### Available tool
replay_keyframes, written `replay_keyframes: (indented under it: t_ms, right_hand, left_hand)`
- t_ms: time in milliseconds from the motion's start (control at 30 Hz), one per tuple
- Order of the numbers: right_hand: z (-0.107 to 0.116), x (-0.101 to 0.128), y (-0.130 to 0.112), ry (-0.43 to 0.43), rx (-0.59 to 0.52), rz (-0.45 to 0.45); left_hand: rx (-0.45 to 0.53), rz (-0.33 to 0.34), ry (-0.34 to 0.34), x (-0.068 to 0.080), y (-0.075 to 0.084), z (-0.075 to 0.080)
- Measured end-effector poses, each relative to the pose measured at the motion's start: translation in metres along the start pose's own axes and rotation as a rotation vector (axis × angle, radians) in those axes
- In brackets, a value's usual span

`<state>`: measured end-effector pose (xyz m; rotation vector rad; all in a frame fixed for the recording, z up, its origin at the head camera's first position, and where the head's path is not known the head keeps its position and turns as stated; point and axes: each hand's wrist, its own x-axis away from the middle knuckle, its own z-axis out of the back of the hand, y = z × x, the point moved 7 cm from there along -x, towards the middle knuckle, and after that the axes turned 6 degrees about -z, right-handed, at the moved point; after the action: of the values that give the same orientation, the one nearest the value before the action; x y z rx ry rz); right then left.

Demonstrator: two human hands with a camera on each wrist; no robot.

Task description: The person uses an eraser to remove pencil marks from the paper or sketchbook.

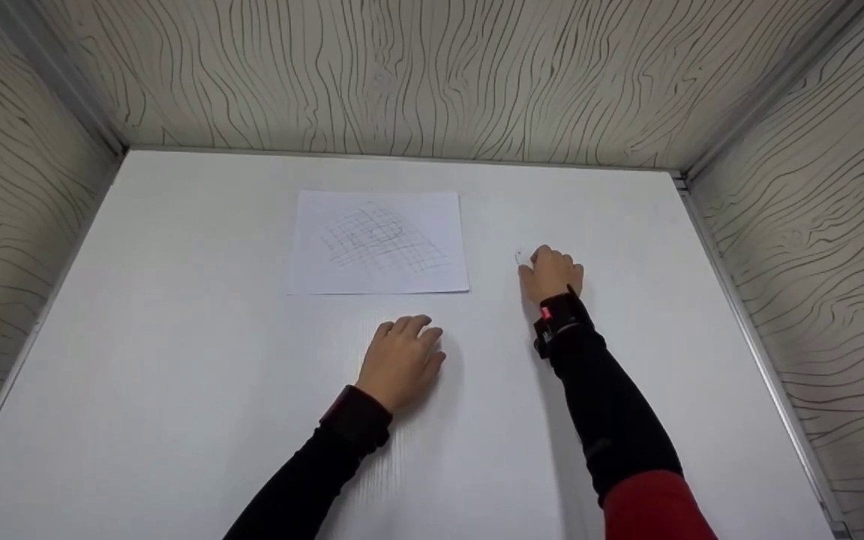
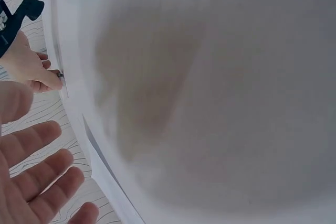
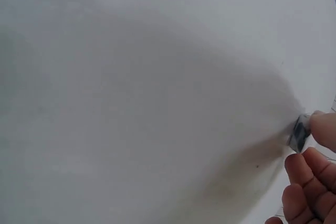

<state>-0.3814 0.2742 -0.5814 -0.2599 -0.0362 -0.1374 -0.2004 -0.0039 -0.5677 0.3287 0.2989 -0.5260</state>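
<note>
A white sheet of paper [image 1: 379, 241] with a faint pencil grid scribbled on it lies flat at the middle back of the white table [image 1: 177, 360]. My right hand [image 1: 550, 268] is just right of the sheet, its fingers curled, pinching a small grey-white block [image 3: 299, 132] against the tabletop; the block [image 1: 523, 257] peeks out at the fingertips. My left hand [image 1: 411, 335] rests palm down on the table in front of the sheet, holding nothing. In the left wrist view its fingers [image 2: 37, 171] lie loosely spread, and the right hand [image 2: 26, 64] shows beyond them.
Wood-grain patterned walls [image 1: 432, 75] close in the table at the back and on both sides. A metal rail [image 1: 747, 330] runs along the right edge. Both arms wear black sleeves, and a black wrist mount [image 1: 558, 321] sits on the right wrist.
</note>
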Motion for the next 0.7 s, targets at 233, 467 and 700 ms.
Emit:
replay_keyframes:
  t_ms: [233, 467, 700]
  right_hand:
    - [-0.003, 0.0, 0.007, -0.019, 0.02, -0.002]
    - [0.031, 0.04, -0.016, 0.082, -0.096, 0.239]
    - [0.104, 0.138, -0.088, 0.178, -0.173, 0.458]
  left_hand:
    - [-0.014, -0.017, 0.027, 0.0, -0.002, -0.01]
    - [0.088, 0.007, 0.047, -0.005, -0.008, 0.006]
    - [0.248, 0.125, 0.013, -0.024, 0.01, 0.09]
